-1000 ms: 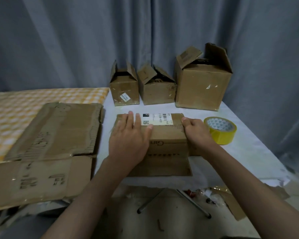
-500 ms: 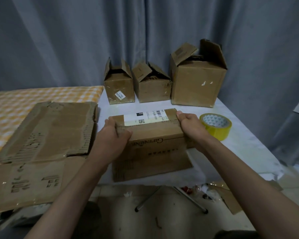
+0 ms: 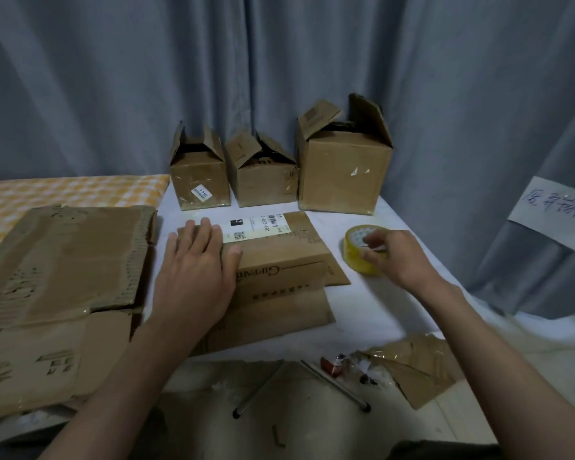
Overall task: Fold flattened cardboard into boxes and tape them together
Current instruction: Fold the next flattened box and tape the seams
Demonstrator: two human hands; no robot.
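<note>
While the left hand lies flat and open on the box, fingers spread toward the label and closing on nothing, its weight seems meant to keep the folded flaps pressed shut so the seam stays together for taping. The box sits in the middle of the tabletop, reaching almost to the near edge, with one flap sticking out flat toward the right edge. The right hand is over at the tape, a single yellow roll standing just beside the box toward the right edge; its fingers curl on the roll's top rim, and I judge it is either picking the roll up or feeling for the loose end, though whether the grip has truly closed on it cannot be told. Three made-up boxes stand in a row along the far edge, flaps up and open, presumably parked there out of the way. To the left, off the tabletop's left edge, lies flat cardboard waiting its turn; I count at least two sheets, one overlapping the other. So: four boxes, one roll, two hands in view, and torn scraps on the floor below the near edge.
</note>
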